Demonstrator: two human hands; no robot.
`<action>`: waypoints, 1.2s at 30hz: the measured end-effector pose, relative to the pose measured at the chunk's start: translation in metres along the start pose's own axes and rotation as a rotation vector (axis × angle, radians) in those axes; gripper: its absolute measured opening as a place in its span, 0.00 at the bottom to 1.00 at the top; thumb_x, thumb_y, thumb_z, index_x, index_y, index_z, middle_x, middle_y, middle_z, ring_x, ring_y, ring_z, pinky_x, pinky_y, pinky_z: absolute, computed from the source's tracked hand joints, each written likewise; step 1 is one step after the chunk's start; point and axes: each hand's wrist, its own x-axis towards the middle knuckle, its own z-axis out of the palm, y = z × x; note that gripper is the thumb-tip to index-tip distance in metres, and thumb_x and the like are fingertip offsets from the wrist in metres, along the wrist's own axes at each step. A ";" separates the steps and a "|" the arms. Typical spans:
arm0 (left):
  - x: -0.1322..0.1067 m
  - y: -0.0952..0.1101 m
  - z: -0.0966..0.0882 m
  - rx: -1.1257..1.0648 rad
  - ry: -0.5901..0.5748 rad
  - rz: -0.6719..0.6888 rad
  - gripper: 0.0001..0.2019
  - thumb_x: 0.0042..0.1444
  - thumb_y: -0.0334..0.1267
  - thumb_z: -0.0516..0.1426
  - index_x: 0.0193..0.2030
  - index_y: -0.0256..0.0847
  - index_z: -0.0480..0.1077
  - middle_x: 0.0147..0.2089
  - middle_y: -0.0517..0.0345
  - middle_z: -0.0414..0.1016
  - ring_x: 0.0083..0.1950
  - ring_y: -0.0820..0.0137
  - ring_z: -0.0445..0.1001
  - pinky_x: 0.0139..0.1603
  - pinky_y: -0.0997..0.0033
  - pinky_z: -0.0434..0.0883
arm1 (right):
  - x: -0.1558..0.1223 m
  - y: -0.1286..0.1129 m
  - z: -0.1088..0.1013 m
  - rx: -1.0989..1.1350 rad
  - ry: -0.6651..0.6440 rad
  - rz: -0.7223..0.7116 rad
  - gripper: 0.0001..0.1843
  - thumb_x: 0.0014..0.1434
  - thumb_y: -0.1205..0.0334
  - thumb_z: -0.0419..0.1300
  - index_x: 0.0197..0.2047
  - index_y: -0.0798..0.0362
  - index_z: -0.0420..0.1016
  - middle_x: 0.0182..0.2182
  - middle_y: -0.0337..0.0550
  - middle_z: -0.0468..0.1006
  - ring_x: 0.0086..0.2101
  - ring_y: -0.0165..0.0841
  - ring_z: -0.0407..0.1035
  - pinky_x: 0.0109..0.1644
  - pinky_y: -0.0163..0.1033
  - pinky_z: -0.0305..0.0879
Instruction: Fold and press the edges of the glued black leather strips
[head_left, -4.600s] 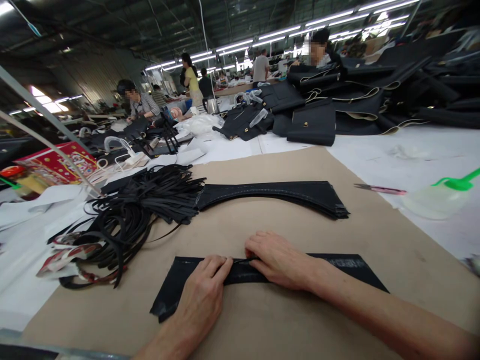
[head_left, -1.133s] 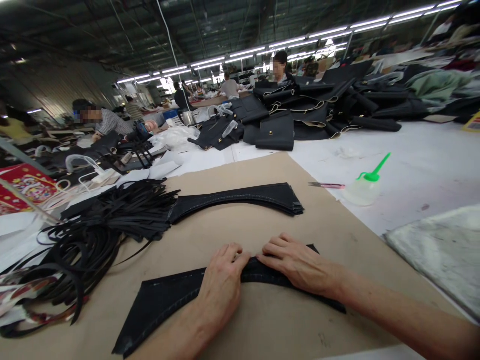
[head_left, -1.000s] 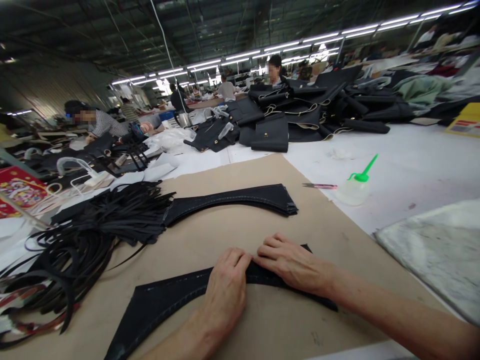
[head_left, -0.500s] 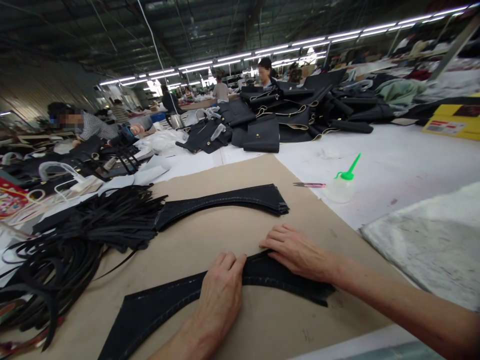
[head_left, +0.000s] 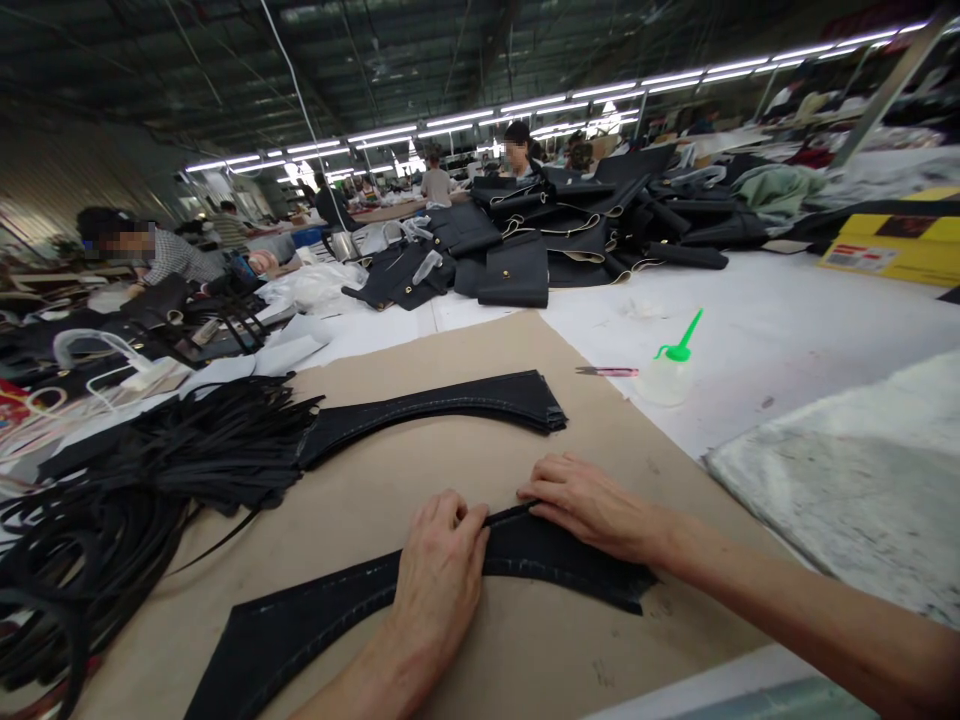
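A curved black leather-like panel (head_left: 315, 605) lies across the brown paper sheet (head_left: 360, 500) in front of me, white marks running along its inner curve. My left hand (head_left: 441, 565) is closed on its upper edge near the middle, thumb and fingers pinching. Further right, my right hand (head_left: 589, 505) has its fingers bent over the same edge, the thumb pressed below them. Between the two hands, the edge looks folded over. Beyond them rests a stack of similar curved black panels (head_left: 435, 402), apart from both hands.
Black strips (head_left: 202, 445) are heaped at the left. Pink-handled snips (head_left: 607, 371) and a bottle with a green nozzle (head_left: 679, 352) stand right of the stack. Black bag pieces (head_left: 517, 270) pile up behind, near a yellow box (head_left: 892, 250). A pale slab (head_left: 847, 470) lies right; people work farther off.
My view has shifted slightly, so the scene sits a little further left. The left fingers have curled more at the panel's edge. Both hands stay on the panel.
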 end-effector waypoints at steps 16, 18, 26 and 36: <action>0.024 0.012 0.008 -0.406 -0.020 -0.044 0.10 0.61 0.31 0.53 0.41 0.39 0.76 0.40 0.53 0.73 0.47 0.64 0.69 0.51 0.64 0.66 | -0.001 0.002 0.013 -0.024 0.099 -0.014 0.10 0.67 0.64 0.52 0.38 0.52 0.74 0.35 0.42 0.71 0.37 0.33 0.63 0.42 0.39 0.58; 0.024 0.012 0.008 -0.410 -0.017 -0.040 0.10 0.62 0.31 0.52 0.40 0.38 0.76 0.39 0.53 0.73 0.47 0.64 0.69 0.51 0.64 0.66 | -0.002 0.004 0.014 -0.027 0.109 -0.025 0.10 0.67 0.64 0.52 0.38 0.52 0.74 0.35 0.43 0.71 0.37 0.34 0.63 0.43 0.39 0.58; 0.020 0.010 0.007 -0.405 -0.021 -0.049 0.10 0.61 0.32 0.53 0.40 0.38 0.76 0.39 0.53 0.73 0.47 0.64 0.70 0.50 0.65 0.66 | -0.002 0.002 0.012 -0.021 0.108 -0.031 0.10 0.67 0.65 0.51 0.40 0.51 0.73 0.36 0.42 0.71 0.38 0.34 0.63 0.44 0.40 0.57; 0.030 0.010 0.004 -0.491 -0.035 -0.099 0.11 0.59 0.35 0.54 0.33 0.42 0.78 0.34 0.56 0.73 0.42 0.65 0.71 0.46 0.67 0.66 | -0.005 -0.001 0.008 -0.058 0.062 -0.026 0.10 0.67 0.61 0.52 0.46 0.50 0.74 0.38 0.43 0.72 0.40 0.34 0.64 0.47 0.42 0.58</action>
